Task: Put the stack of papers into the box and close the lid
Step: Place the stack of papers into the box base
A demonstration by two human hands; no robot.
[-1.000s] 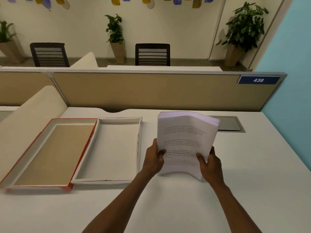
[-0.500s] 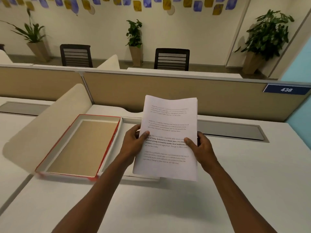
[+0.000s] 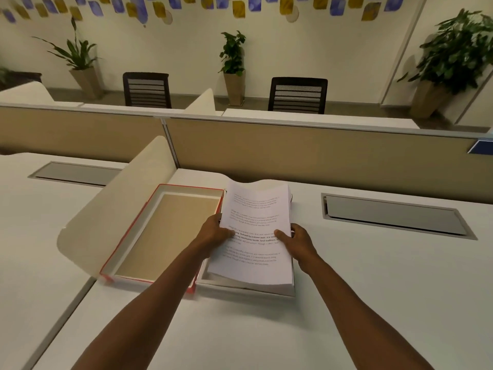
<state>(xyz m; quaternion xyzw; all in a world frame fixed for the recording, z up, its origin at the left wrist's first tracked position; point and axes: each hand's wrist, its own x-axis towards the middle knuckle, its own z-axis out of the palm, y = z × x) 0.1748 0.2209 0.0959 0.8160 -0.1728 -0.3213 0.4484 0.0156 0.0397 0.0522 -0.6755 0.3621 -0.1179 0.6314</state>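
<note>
A thick stack of printed white papers (image 3: pixel 256 209) lies over the white box tray (image 3: pixel 248 288), mostly inside it, its far end curling up. My left hand (image 3: pixel 214 232) grips the stack's left edge and my right hand (image 3: pixel 296 237) grips its right edge, thumbs on the top sheet. The red-edged lid (image 3: pixel 162 233) with a tan inside lies open-side up, touching the tray's left side. The stack hides most of the tray; only its near wall shows.
The white desk (image 3: pixel 373 289) has a grey cable hatch (image 3: pixel 392 217) right of the box. A cream curved divider (image 3: pixel 114 209) stands left of the lid, a tan partition (image 3: pixel 320 156) behind. A second hatch (image 3: pixel 77 173) sits on the neighbouring desk.
The stack went from upright on the desk at the right, up and leftward, then down flat into the white tray. Both hands kept hold of it throughout.
</note>
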